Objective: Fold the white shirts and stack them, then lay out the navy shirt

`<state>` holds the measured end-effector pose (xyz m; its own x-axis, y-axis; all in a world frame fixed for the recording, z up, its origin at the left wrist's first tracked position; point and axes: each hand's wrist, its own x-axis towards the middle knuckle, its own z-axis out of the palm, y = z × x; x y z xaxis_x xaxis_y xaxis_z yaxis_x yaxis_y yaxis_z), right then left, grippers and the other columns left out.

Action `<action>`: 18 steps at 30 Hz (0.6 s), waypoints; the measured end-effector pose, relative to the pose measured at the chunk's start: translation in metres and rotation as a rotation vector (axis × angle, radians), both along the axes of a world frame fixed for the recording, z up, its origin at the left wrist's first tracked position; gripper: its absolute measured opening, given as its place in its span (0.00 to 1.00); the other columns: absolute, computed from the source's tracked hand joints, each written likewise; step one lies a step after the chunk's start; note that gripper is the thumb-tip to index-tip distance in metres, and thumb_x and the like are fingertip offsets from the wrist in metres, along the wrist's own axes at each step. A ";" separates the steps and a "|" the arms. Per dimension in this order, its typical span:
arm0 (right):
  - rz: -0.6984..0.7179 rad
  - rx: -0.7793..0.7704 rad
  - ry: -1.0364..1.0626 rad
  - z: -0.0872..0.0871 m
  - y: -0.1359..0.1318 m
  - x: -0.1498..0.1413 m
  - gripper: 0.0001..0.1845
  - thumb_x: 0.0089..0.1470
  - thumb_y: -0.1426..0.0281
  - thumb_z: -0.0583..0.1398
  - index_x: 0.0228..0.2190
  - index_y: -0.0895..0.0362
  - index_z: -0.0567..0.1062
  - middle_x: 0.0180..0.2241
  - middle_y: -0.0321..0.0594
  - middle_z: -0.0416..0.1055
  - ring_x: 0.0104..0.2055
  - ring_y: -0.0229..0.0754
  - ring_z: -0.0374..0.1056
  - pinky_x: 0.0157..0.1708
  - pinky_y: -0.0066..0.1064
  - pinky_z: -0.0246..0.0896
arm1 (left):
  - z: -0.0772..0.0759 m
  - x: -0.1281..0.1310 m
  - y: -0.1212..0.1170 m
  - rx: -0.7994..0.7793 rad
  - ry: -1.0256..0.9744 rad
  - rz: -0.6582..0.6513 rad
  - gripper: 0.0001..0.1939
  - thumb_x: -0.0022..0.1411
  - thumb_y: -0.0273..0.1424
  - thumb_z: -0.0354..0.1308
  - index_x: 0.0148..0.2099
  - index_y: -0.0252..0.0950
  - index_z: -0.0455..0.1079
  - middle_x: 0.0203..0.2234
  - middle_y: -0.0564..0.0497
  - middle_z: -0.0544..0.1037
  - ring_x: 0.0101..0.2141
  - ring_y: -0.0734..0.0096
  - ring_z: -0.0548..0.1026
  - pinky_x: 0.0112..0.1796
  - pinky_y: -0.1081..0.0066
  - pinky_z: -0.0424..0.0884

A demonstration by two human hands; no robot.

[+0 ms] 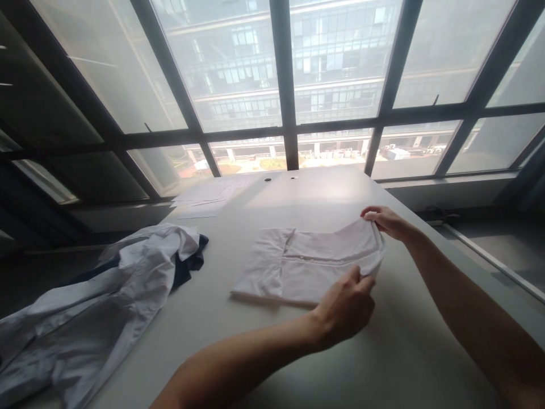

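A white button-up shirt (315,258) lies partly folded on the white table, its button strip running lengthwise along the middle. At its left part the cloth is doubled over in a wrinkled flap. My left hand (347,301) is closed on the near right corner of the shirt. Farther off, my right hand (385,220) pinches the far right corner between thumb and fingers. Between the two hands, the shirt's right end is lifted a little off the tabletop and curves upward.
Rumpled white garments (123,289) with a dark blue piece (189,264) hang over the table's left edge. Sheets of paper (204,199) lie at the far left of the table (264,363). Tall windows (238,68) stand behind it.
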<state>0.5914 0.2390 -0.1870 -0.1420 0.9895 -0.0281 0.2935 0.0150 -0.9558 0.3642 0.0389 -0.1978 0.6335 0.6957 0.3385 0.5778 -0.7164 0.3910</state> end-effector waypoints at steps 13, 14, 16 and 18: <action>0.377 0.171 -0.305 0.018 0.056 -0.131 0.14 0.42 0.64 0.72 0.31 0.60 0.83 0.28 0.41 0.76 0.29 0.40 0.67 0.28 0.29 0.61 | 0.007 -0.138 -0.015 -0.376 -0.118 0.465 0.24 0.63 0.27 0.53 0.60 0.36 0.73 0.47 0.47 0.78 0.40 0.65 0.76 0.49 0.67 0.72; 0.364 0.188 -0.329 0.010 0.059 -0.143 0.12 0.42 0.65 0.72 0.29 0.59 0.82 0.27 0.40 0.76 0.29 0.39 0.67 0.28 0.28 0.60 | 0.004 -0.142 -0.015 -0.391 -0.098 0.463 0.24 0.63 0.28 0.53 0.60 0.36 0.74 0.47 0.47 0.79 0.42 0.64 0.76 0.50 0.68 0.71; 0.366 0.194 -0.339 -0.005 0.062 -0.163 0.09 0.41 0.67 0.72 0.25 0.59 0.80 0.27 0.39 0.75 0.29 0.39 0.67 0.27 0.27 0.59 | 0.001 -0.147 -0.015 -0.414 -0.052 0.453 0.22 0.65 0.29 0.53 0.59 0.37 0.75 0.47 0.47 0.80 0.46 0.62 0.76 0.50 0.68 0.70; 0.368 0.191 -0.346 -0.019 0.063 -0.177 0.08 0.41 0.69 0.72 0.25 0.59 0.79 0.26 0.38 0.75 0.28 0.38 0.67 0.26 0.26 0.58 | 0.001 -0.148 -0.014 -0.423 -0.001 0.434 0.20 0.66 0.31 0.52 0.57 0.39 0.76 0.45 0.48 0.81 0.46 0.61 0.77 0.50 0.68 0.70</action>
